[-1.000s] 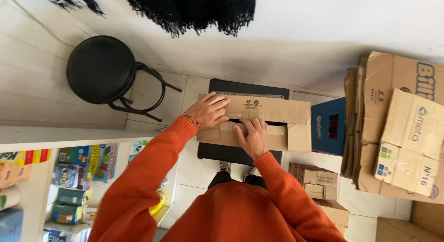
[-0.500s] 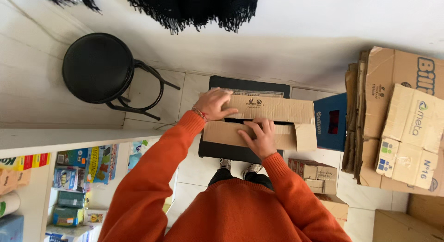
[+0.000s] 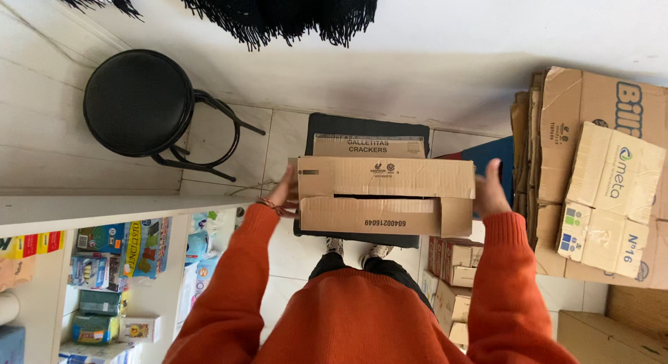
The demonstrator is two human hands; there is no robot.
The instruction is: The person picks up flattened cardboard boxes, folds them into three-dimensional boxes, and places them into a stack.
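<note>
- Between my two hands, at the middle of the scene, I am holding a closed cardboard box (image 3: 386,197) level above the floor, its top flaps folded over and a dark slit showing between them.
- My left hand (image 3: 284,192) is pressing flat against the left end of the box, fingers spread along the edge, a thin bracelet sitting at the wrist just above my orange sleeve (image 3: 229,280).
- My right hand (image 3: 489,193) is pressing against the right end, palm inward and fingertips pointing to the far side; neither hand is curling round anything, both are clamping the box from its sides.
- Just beyond the box, a second flat carton (image 3: 369,145) is lying on a dark square seat (image 3: 369,124), which is showing past the far edge of the one I am gripping.
- Far to the left, a round black stool (image 3: 138,103) is standing on the tiled floor.
- Over on the right, a stack of flattened cardboard (image 3: 591,176) is leaning in layers.
- Near the left, shelves (image 3: 104,280) are carrying small colourful packets.
- Near my right leg, small brown cartons (image 3: 452,263) are sitting on the floor.
</note>
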